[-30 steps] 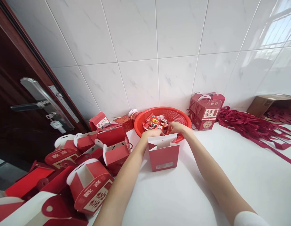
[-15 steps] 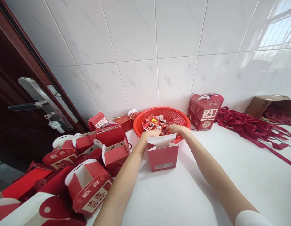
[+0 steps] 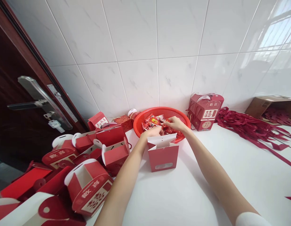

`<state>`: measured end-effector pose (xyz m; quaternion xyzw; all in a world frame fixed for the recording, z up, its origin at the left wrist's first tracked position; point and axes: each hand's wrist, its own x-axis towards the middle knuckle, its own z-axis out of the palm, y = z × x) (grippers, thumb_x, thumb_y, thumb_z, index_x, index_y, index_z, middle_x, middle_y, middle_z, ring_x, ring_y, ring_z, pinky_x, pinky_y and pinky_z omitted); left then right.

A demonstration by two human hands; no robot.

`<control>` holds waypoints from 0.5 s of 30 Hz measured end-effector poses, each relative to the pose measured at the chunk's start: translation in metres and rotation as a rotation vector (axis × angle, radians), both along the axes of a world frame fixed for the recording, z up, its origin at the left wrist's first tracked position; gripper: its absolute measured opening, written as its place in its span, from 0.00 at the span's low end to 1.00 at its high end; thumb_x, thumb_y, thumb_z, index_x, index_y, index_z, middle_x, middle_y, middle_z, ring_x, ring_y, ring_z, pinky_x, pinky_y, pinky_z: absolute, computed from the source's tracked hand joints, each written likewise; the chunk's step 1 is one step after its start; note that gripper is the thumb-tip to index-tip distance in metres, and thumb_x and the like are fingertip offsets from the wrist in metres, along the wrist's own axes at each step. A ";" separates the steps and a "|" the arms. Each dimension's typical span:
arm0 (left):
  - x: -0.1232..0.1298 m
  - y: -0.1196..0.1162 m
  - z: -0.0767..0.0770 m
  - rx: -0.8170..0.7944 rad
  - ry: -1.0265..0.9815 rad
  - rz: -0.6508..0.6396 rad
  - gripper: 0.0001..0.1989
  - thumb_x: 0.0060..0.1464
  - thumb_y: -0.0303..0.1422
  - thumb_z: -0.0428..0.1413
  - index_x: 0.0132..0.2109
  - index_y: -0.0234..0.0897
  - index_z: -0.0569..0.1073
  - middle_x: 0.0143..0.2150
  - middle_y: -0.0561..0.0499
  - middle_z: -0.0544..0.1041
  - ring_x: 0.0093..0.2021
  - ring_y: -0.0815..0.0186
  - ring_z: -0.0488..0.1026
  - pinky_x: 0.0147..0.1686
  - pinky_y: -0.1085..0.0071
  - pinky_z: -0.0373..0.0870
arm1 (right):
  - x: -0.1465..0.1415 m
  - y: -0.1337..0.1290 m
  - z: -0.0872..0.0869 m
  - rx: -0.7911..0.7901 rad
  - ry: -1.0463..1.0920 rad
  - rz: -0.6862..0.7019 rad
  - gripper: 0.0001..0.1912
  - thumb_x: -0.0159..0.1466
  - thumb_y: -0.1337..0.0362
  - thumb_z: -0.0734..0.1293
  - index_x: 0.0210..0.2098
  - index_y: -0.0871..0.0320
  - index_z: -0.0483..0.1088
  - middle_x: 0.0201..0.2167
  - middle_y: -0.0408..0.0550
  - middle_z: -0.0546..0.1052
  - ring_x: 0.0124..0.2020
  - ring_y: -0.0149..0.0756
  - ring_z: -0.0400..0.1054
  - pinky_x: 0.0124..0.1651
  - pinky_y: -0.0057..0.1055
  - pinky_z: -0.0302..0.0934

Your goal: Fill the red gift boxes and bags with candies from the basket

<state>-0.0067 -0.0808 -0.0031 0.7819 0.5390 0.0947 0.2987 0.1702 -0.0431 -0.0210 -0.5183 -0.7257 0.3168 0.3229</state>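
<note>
A plain white sleeve [image 3: 250,219] covers the upper part of the right arm [image 3: 208,166], its edge smooth and curved. Below that edge the arm is bare. The left arm [image 3: 125,179] is bare along its visible length. Both are slim and taper toward the left hand [image 3: 153,131] and right hand [image 3: 176,124], bare as well and partly hidden.

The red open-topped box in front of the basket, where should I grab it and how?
I'd hold the red open-topped box low on its two sides, one hand on each, coming from the near side. It stands upright, its upper sides fold inward and might squash, and the red basket is close behind it.
</note>
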 end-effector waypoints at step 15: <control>-0.004 0.017 -0.008 0.309 -0.541 0.371 0.06 0.60 0.29 0.52 0.40 0.35 0.74 0.29 0.52 0.79 0.23 0.69 0.76 0.34 0.72 0.73 | 0.009 -0.011 0.013 -0.040 0.409 0.140 0.17 0.55 0.52 0.74 0.33 0.59 0.75 0.22 0.42 0.74 0.23 0.29 0.66 0.28 0.26 0.62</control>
